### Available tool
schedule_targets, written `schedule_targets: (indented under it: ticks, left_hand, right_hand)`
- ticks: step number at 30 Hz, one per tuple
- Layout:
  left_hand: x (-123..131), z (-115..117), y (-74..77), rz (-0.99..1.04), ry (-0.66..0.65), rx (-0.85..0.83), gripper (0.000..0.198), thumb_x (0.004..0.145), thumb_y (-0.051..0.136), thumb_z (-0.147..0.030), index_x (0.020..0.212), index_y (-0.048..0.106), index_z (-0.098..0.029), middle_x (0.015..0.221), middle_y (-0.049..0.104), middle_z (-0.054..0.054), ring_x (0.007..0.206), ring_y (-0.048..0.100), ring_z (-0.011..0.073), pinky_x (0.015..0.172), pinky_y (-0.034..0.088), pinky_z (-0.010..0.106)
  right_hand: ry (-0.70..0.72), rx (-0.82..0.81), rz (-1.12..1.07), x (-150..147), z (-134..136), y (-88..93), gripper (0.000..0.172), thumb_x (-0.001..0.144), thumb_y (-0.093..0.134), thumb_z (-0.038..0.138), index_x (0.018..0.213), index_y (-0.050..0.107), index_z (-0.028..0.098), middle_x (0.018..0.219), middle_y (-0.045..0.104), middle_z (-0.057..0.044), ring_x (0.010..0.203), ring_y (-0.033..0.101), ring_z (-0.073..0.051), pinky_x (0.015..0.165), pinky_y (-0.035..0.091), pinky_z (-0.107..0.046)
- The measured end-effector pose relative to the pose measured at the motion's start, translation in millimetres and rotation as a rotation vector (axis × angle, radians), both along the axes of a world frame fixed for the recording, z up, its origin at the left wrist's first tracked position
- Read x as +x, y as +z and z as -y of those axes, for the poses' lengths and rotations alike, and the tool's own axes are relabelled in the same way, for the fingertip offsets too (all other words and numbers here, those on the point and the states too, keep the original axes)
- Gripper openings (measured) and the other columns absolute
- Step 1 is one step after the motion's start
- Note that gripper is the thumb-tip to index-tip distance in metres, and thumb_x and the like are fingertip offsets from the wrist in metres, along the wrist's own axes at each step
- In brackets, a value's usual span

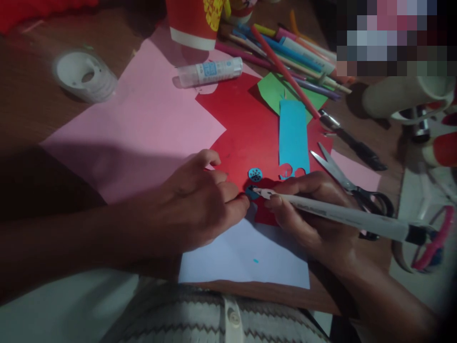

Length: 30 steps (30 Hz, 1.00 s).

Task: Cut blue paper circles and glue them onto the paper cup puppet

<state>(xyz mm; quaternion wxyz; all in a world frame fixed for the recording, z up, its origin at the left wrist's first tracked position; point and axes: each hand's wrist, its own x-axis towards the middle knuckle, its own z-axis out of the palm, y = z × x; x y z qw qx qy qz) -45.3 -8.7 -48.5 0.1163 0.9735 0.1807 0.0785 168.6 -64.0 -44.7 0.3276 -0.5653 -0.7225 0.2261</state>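
Note:
My right hand [314, 214] grips a white marker [342, 214] with a black end, its tip touching a small blue paper circle [252, 192]. With curled fingers, my left hand [210, 200] holds that circle down at its edge, and a few dark marks show on it. Just above lies a second blue circle [255, 175] covered in black dots. Both rest on red paper [243, 138]. A blue paper strip [293, 133] with round cut-outs at its lower end lies beyond my right hand. White paper [246, 267] is below, with a tiny blue scrap on it.
Scissors [342, 176] lie partly open at the right, near a black-handled tool [357, 143]. Pink paper [153, 109], a glue stick [214, 71], a tape roll [85, 76] and a red cup [193, 24] sit further back. Several pens [293, 52] are piled beside green paper [267, 93].

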Motion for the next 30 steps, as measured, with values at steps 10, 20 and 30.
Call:
schedule_targets:
  ticks: [10,20,30]
  left_hand:
    - [7,-2,3.0,-0.091,-0.031,0.010,0.027,0.085,0.041,-0.011,0.104,0.058,-0.021,0.070,0.057,-0.003,0.067,0.054,0.0126,0.100,0.033,0.043]
    - [6,-3,7.5,-0.133,-0.052,-0.032,0.027,0.085,0.041,-0.011,0.105,0.057,-0.022,0.072,0.057,-0.003,0.067,0.053,0.0131,0.099,0.033,0.043]
    - [6,-5,11.4,-0.193,-0.081,-0.069,0.031,0.089,0.038,-0.013,0.113,0.054,-0.021,0.080,0.059,-0.001,0.072,0.053,0.0132,0.101,0.031,0.044]
  right_hand:
    - [-0.012,-0.001,0.024,1,2,-2.6,0.010,0.075,0.066,0.020,0.078,0.057,0.021,0.059,0.060,0.004,0.048,0.054,-0.008,0.041,0.040,-0.020]
    - [-0.041,0.003,0.015,1,5,-2.9,0.010,0.078,0.065,0.022,0.078,0.056,0.020,0.059,0.058,0.006,0.048,0.050,-0.005,0.043,0.038,-0.019]
    - [-0.049,0.007,0.024,1,5,-2.8,0.010,0.077,0.066,0.022,0.078,0.057,0.020,0.061,0.059,0.005,0.047,0.050,-0.005,0.040,0.037,-0.018]
